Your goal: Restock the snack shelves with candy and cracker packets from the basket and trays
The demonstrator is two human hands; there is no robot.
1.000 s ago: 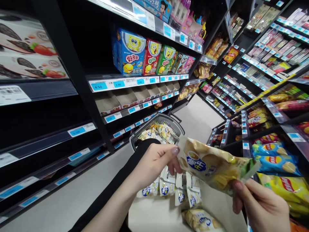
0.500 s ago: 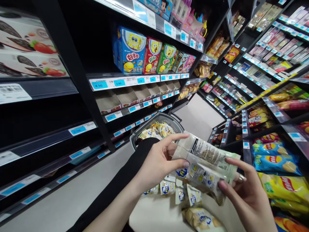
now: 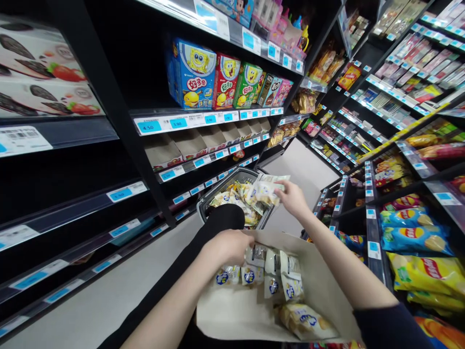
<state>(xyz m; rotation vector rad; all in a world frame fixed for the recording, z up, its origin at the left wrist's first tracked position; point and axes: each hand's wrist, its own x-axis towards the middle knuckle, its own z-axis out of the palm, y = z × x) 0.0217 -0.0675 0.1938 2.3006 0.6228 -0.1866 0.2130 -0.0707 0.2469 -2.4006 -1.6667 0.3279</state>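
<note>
My right hand [image 3: 293,198] reaches forward over the grey shopping basket [image 3: 202,213] and is closed on a whitish snack packet [image 3: 267,188] at the basket's right side. Below it, the basket holds a pile of similar snack packets [image 3: 232,199]. My left hand [image 3: 229,248] is curled at the far left part of an open cardboard box [image 3: 240,315] near my lap. Its fingertips are beside the packets [image 3: 257,256] in the box, and what they grip is hidden. Several small packets stand in rows there, and a larger puffy packet [image 3: 307,321] lies at the near right.
Shelves with price tags [image 3: 178,123] and snack boxes [image 3: 198,72] run along the left. Chip bags [image 3: 425,281] fill the shelves on the right. The pale aisle floor [image 3: 307,157] stretches away behind the basket. My dark-clothed knee [image 3: 228,215] rises against the basket's near side.
My right hand has carried a packet from above the box forward to the basket. My left hand has let go of that packet and dropped to the box, which now shows more fully.
</note>
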